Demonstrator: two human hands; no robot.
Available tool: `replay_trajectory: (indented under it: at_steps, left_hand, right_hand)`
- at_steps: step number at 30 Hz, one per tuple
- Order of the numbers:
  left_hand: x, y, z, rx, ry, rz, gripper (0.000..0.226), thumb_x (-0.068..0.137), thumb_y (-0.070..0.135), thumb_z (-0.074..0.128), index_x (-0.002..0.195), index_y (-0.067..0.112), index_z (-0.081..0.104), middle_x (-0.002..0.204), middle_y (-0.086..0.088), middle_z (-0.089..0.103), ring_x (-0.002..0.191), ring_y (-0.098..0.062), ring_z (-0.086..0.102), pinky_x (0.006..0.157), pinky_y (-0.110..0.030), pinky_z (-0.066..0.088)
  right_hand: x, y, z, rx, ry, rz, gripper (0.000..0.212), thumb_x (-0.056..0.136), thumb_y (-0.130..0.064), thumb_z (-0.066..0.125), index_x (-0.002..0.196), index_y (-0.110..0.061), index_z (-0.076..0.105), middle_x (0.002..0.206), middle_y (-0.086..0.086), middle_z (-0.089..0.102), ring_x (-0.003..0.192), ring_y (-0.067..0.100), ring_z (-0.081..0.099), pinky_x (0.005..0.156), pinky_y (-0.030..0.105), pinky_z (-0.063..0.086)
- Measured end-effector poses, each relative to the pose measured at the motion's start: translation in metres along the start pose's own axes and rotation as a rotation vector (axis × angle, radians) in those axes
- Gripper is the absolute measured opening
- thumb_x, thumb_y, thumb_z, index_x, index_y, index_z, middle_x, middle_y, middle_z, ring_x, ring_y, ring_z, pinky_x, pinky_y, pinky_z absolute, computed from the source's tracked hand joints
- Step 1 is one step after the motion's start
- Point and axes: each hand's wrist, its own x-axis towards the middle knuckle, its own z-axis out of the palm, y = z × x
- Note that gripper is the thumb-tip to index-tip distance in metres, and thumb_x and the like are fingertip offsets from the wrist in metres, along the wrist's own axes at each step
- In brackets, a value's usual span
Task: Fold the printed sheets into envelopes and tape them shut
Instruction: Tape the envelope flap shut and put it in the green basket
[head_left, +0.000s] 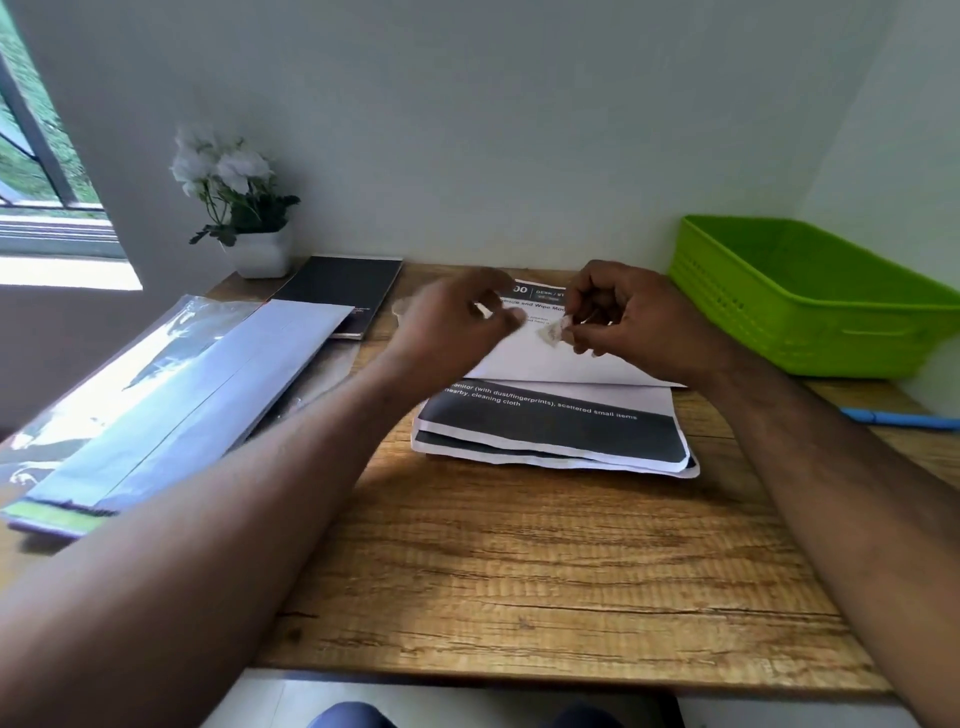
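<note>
Wooden worktop (545, 561) | folded sheet (545, 358) atop paper stack (556, 431), 12 o'clock | right hand (631, 322) pinching tape piece (551, 331) | left hand (452, 327) blurred, fingers loosely curled, holding nothing visible | green basket (810, 296), 2 o'clock

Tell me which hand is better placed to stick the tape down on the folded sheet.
The right hand: it already pinches the piece of tape just above the folded sheet. The left hand is blurred and seems to hold nothing.

Right hand (618, 317) pinches tape (553, 331) above printed sheets (556, 415) (left hand (452, 327) blurred).
</note>
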Motion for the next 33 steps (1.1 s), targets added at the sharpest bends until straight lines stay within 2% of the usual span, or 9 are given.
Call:
replay_trajectory:
  at_steps: [3, 7, 11, 13, 22, 25, 27, 30, 33]
  left_hand:
    - [-0.009, 0.010, 0.016, -0.230, -0.105, -0.042, 0.047, 0.079, 0.040, 0.076, 0.121, 0.025, 0.062, 0.086, 0.005, 0.072, 0.080, -0.011, 0.068, 0.074, -0.031, 0.057]
    - [-0.008, 0.010, 0.021, -0.336, -0.061, -0.012, 0.052, 0.076, 0.014, 0.081, 0.124, 0.019, 0.061, 0.081, -0.003, 0.074, 0.081, -0.022, 0.072, 0.084, -0.043, 0.058]
    - [-0.010, 0.014, 0.019, -0.474, -0.025, -0.051, 0.053, 0.075, 0.003, 0.079, 0.122, 0.014, 0.057, 0.082, -0.012, 0.074, 0.077, -0.023, 0.071, 0.073, -0.031, 0.058]
    - [-0.011, 0.015, 0.019, -0.595, -0.026, -0.109, 0.052, 0.074, 0.001, 0.079, 0.120, 0.011, 0.056, 0.084, -0.017, 0.074, 0.076, -0.026, 0.071, 0.071, -0.035, 0.056]
    - [-0.013, 0.024, 0.021, -0.848, -0.104, -0.160, 0.054, 0.067, 0.009, 0.080, 0.116, 0.011, 0.056, 0.090, -0.017, 0.074, 0.080, -0.029, 0.073, 0.075, -0.037, 0.059]
    - [-0.013, 0.031, 0.023, -0.635, -0.179, -0.096, 0.054, 0.076, 0.015, 0.079, 0.122, 0.019, 0.053, 0.088, -0.009, 0.076, 0.085, -0.020, 0.073, 0.081, -0.035, 0.058]
    - [-0.008, 0.030, 0.026, -0.127, -0.218, 0.068, 0.046, 0.085, 0.026, 0.073, 0.126, 0.027, 0.052, 0.103, 0.000, 0.073, 0.095, -0.011, 0.068, 0.085, -0.030, 0.053]
    - [0.007, 0.038, 0.042, 0.589, -0.344, 0.390, 0.042, 0.093, 0.040, 0.057, 0.134, 0.031, 0.051, 0.148, 0.000, 0.043, 0.137, -0.022, 0.037, 0.108, -0.043, 0.038]
    - [0.021, 0.049, 0.064, 0.556, -0.514, 0.358, 0.043, 0.099, 0.045, 0.044, 0.138, 0.029, 0.051, 0.156, -0.003, 0.031, 0.145, -0.025, 0.022, 0.117, -0.043, 0.024]
  right_hand:
    - [0.000, 0.000, -0.003, -0.002, -0.001, 0.024, 0.034, 0.077, 0.001, 0.072, 0.097, -0.018, 0.053, 0.076, 0.001, 0.071, 0.062, 0.013, 0.065, 0.058, 0.033, 0.052]
    - [0.001, -0.001, -0.005, -0.021, 0.001, 0.024, 0.043, 0.074, -0.001, 0.075, 0.094, -0.032, 0.052, 0.076, -0.003, 0.071, 0.059, 0.008, 0.063, 0.053, 0.025, 0.049]
    - [0.003, 0.002, -0.003, 0.196, 0.083, 0.012, 0.025, 0.076, 0.002, 0.074, 0.091, -0.015, 0.066, 0.074, 0.000, 0.071, 0.063, 0.011, 0.063, 0.053, 0.025, 0.049]
    - [0.004, 0.005, -0.002, 0.306, 0.130, 0.009, 0.016, 0.076, 0.002, 0.074, 0.086, -0.010, 0.070, 0.073, 0.003, 0.072, 0.064, 0.014, 0.063, 0.053, 0.026, 0.049]
    - [0.006, 0.003, -0.002, 0.629, 0.170, 0.053, 0.024, 0.074, 0.007, 0.071, 0.069, -0.017, 0.071, 0.068, 0.000, 0.070, 0.065, 0.018, 0.064, 0.053, 0.025, 0.046]
    - [0.002, 0.001, -0.021, 0.665, 0.242, 0.072, 0.024, 0.074, 0.005, 0.070, 0.069, -0.018, 0.073, 0.070, -0.002, 0.071, 0.065, 0.017, 0.065, 0.057, 0.025, 0.046]
    - [-0.001, 0.008, -0.040, 0.593, 0.296, 0.080, 0.022, 0.075, 0.005, 0.070, 0.075, -0.017, 0.074, 0.073, -0.002, 0.073, 0.068, 0.015, 0.066, 0.056, 0.025, 0.049]
    - [-0.009, 0.026, -0.061, 0.388, 0.310, 0.139, 0.019, 0.079, 0.002, 0.068, 0.082, -0.015, 0.075, 0.079, 0.000, 0.075, 0.072, 0.012, 0.068, 0.062, 0.025, 0.053]
    - [-0.013, 0.044, -0.066, 0.265, 0.289, 0.207, 0.021, 0.081, 0.000, 0.068, 0.088, -0.019, 0.074, 0.084, 0.000, 0.074, 0.076, 0.014, 0.066, 0.058, 0.023, 0.052]
